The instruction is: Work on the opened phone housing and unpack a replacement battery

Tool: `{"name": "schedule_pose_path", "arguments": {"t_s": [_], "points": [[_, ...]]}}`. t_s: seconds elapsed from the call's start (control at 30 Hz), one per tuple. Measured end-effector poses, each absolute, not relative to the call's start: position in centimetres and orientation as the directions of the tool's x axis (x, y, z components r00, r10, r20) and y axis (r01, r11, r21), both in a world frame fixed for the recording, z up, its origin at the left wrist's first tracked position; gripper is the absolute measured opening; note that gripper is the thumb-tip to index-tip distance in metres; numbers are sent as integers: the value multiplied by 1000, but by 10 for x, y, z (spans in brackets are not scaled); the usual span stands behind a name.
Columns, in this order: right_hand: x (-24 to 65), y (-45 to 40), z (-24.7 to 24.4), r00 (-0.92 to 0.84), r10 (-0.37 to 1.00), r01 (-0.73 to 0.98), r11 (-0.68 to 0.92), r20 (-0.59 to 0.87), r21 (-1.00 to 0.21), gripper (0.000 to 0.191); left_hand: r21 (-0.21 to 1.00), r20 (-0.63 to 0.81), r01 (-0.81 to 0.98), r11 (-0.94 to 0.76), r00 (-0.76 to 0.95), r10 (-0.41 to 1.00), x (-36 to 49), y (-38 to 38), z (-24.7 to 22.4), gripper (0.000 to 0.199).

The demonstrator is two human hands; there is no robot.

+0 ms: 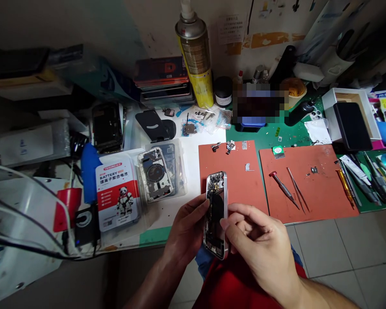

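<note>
An opened smartphone frame (216,214), its inner parts showing, is held upright in front of my body, over the table's front edge. My left hand (189,223) grips its left side, with the thumb on the rim. On the other side is my right hand (260,240), fingers curled, thumb tip and index finger at the phone's right edge. Whether a small part sits between those fingers is hidden. Beyond the phone lies an orange mat (241,184) with small metal phone parts (230,147) near its far edge.
A second orange mat (309,189) carries a screwdriver (283,189) and tweezers (297,189). To the left are a battery package (118,193) and a phone back housing (155,174) in a plastic tray. A yellow spray can (197,60) stands at the back. More tools (369,176) lie right.
</note>
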State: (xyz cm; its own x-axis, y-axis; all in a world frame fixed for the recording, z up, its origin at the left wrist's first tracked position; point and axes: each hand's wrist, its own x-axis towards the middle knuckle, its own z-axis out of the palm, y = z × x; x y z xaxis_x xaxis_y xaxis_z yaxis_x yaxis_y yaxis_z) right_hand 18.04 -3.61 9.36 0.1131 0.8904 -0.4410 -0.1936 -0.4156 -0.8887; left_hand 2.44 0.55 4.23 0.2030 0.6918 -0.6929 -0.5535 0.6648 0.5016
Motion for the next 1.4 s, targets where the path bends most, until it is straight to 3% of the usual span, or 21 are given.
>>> {"name": "schedule_pose_path", "arguments": {"t_s": [0.17, 0.37, 0.57, 0.77, 1.0, 1.4], "points": [[183, -35, 94, 127, 890, -198, -410, -438, -890, 23, 516, -687, -548, 658, 194, 700, 25, 5, 41, 32], [187, -37, 93, 143, 882, -198, -420, -450, -886, 25, 614, -621, -492, 617, 182, 762, 28, 5, 39, 34], [194, -37, 84, 195, 875, -157, -419, -444, -895, 29, 691, -554, -488, 533, 116, 824, 32, 3, 41, 26], [204, -40, 72, 212, 849, -122, -469, -484, -875, 40, 782, -515, -363, 506, 80, 853, 33, -5, 41, 29], [210, -44, 63, 185, 823, -188, -507, -538, -841, 42, 833, -490, -248, 495, 87, 868, 30, -10, 37, 36], [210, -45, 62, 174, 810, -232, -518, -559, -823, 40, 860, -469, -180, 477, 89, 879, 29, -12, 35, 29]]}}
